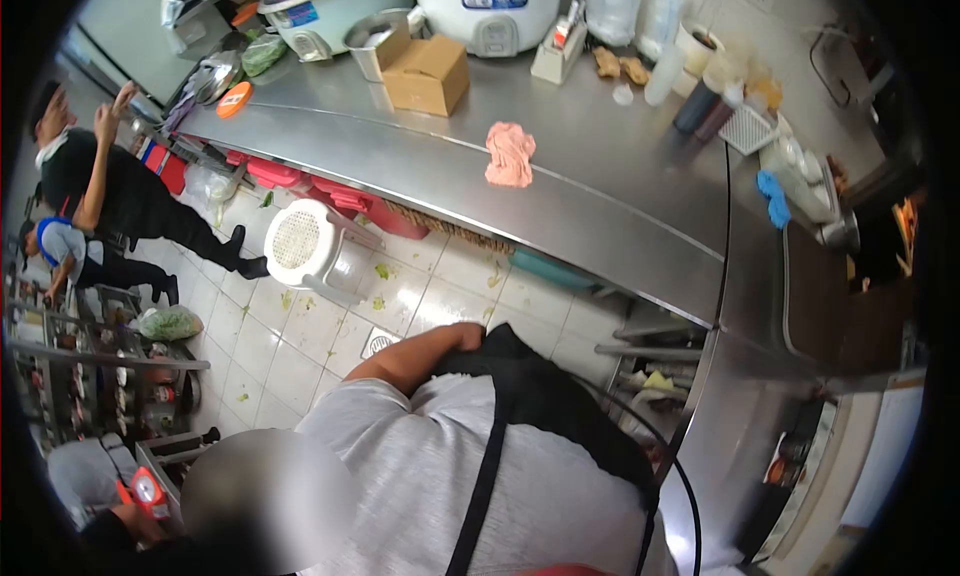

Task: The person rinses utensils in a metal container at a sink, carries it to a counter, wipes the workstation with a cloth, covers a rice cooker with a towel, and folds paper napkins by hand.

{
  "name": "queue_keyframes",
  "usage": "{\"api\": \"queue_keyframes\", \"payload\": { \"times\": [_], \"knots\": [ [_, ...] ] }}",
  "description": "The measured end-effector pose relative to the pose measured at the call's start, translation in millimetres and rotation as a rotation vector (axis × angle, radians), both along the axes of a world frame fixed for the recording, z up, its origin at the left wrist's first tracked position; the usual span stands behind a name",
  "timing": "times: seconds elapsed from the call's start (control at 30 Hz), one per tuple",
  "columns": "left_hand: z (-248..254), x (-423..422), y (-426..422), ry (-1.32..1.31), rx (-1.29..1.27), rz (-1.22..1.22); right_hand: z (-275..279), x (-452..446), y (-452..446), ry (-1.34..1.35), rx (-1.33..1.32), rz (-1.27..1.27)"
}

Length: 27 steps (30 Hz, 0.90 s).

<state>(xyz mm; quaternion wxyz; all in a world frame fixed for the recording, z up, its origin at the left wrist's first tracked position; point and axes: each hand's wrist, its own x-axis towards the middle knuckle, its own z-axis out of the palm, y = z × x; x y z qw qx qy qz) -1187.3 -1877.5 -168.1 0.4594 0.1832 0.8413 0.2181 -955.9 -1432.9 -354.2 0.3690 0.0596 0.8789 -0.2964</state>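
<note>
At the bottom of the view is a torso in a grey shirt (380, 496) and black apron (560, 401), which looks like my own. A bare forearm on its left side leads to my left hand (466, 336), which rests against the apron at the waist. Its fingers are hidden, so whether it holds anything cannot be made out. My right hand does not show. Beyond the apron runs a long steel counter (400, 156), with a crumpled pink cloth (510, 155) on it, apart from my hand.
Rice cookers (487, 21), a cardboard box (427, 76) and sauce bottles (700, 106) line the counter's back. A white stool (300, 241) stands on the tiled floor, among leaf scraps. People stand at left; a red scale (148, 488) is at lower left.
</note>
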Motion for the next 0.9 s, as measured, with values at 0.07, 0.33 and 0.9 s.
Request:
{"api": "queue_keyframes", "payload": {
  "times": [0.07,0.33,0.9],
  "knots": [
    [-6,-8,-7,-0.048,0.053,-0.001,-1,-3,-4,-0.036,-0.157,-0.307],
    [-15,-39,-42,-0.029,-0.051,-0.152,97,-71,-71,0.15,0.068,-0.172],
    [-46,-34,-212,0.096,-0.119,0.323,150,-128,-187,-0.066,0.11,-0.22]
  ]
}}
